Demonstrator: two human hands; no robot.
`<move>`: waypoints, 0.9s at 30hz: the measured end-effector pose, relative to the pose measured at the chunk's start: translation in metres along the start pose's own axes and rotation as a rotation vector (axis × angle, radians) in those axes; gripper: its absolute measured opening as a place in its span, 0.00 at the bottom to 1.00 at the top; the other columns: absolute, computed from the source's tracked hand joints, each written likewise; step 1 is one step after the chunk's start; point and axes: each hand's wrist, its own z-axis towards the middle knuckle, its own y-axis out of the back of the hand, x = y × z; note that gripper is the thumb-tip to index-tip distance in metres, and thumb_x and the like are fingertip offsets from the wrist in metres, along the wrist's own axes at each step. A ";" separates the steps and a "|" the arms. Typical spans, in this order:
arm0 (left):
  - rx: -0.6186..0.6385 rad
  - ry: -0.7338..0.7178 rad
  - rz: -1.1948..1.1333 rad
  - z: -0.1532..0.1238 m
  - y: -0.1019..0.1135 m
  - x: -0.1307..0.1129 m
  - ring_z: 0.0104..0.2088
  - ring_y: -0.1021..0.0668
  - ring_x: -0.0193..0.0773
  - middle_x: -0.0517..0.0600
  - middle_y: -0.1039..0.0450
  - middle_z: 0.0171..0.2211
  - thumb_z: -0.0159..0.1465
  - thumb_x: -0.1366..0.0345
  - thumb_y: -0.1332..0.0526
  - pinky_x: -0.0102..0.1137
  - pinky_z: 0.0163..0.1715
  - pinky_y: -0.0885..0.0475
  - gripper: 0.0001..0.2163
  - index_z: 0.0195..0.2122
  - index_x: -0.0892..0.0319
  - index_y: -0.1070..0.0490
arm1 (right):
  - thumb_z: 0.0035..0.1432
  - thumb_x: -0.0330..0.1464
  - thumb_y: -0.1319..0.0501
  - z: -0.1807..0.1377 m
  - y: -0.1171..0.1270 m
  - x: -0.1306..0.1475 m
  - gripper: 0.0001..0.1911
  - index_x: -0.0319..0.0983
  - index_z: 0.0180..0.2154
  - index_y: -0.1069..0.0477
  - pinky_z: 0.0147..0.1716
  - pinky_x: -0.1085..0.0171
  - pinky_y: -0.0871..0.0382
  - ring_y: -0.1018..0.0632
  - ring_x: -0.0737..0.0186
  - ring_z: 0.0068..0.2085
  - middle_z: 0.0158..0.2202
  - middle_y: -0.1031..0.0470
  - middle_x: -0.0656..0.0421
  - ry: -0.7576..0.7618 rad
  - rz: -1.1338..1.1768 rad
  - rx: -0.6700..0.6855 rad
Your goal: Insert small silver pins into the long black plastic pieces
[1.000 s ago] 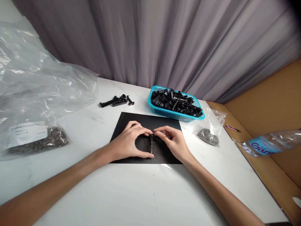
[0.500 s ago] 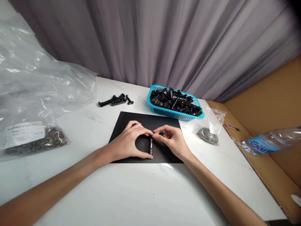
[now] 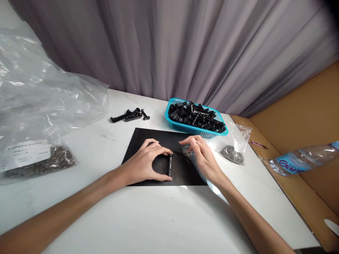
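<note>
My left hand point(image 3: 145, 158) grips a slim black plastic part point(image 3: 170, 165) at its two ends, thumb at the near end and fingertips at the far end. The part stands lengthwise on a black mat point(image 3: 159, 135). To its right, my right hand point(image 3: 202, 155) hovers at a small pile of tiny metal pieces point(image 3: 186, 151) on the mat. Its index finger is stretched out, apart from the thumb, and nothing shows between them. The other fingers are partly hidden.
A blue basket point(image 3: 197, 132) full of black plastic parts stands behind the mat. More black parts point(image 3: 127, 115) lie to its left. Bags of small metal pieces lie at left point(image 3: 62, 157) and right point(image 3: 233, 154). A plastic bottle point(image 3: 299, 162) lies far right.
My right hand has moved away from the black part's far end, to the right, and its fingers have parted. The metal pile now shows more. My left hand keeps its hold.
</note>
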 end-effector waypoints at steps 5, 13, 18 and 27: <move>-0.012 0.014 -0.010 -0.002 0.001 0.000 0.54 0.29 0.53 0.51 0.21 0.48 0.52 0.44 0.26 0.50 0.62 0.38 0.31 0.53 0.52 0.26 | 0.76 0.47 0.54 -0.003 0.008 0.002 0.29 0.42 0.39 0.19 0.44 0.57 0.33 0.28 0.58 0.37 0.33 0.28 0.57 -0.025 -0.068 0.027; -0.005 0.053 -0.010 -0.002 0.001 0.001 0.56 0.33 0.56 0.51 0.22 0.48 0.51 0.45 0.25 0.50 0.60 0.35 0.31 0.54 0.52 0.26 | 0.68 0.46 0.38 -0.003 -0.002 -0.006 0.17 0.39 0.38 0.20 0.34 0.64 0.28 0.23 0.63 0.32 0.31 0.20 0.58 -0.138 0.359 0.065; -0.009 0.053 -0.010 -0.004 0.000 0.002 0.57 0.33 0.56 0.51 0.22 0.48 0.51 0.45 0.25 0.50 0.60 0.35 0.32 0.54 0.52 0.26 | 0.68 0.45 0.38 -0.003 -0.005 -0.009 0.17 0.38 0.38 0.19 0.34 0.64 0.25 0.21 0.62 0.32 0.31 0.18 0.57 -0.127 0.365 0.073; -0.021 0.044 -0.028 -0.002 0.001 0.000 0.55 0.31 0.55 0.52 0.21 0.47 0.51 0.44 0.25 0.50 0.61 0.36 0.31 0.52 0.52 0.24 | 0.67 0.48 0.38 -0.005 -0.009 -0.007 0.20 0.38 0.39 0.19 0.36 0.62 0.22 0.18 0.61 0.33 0.32 0.17 0.55 -0.138 0.401 0.097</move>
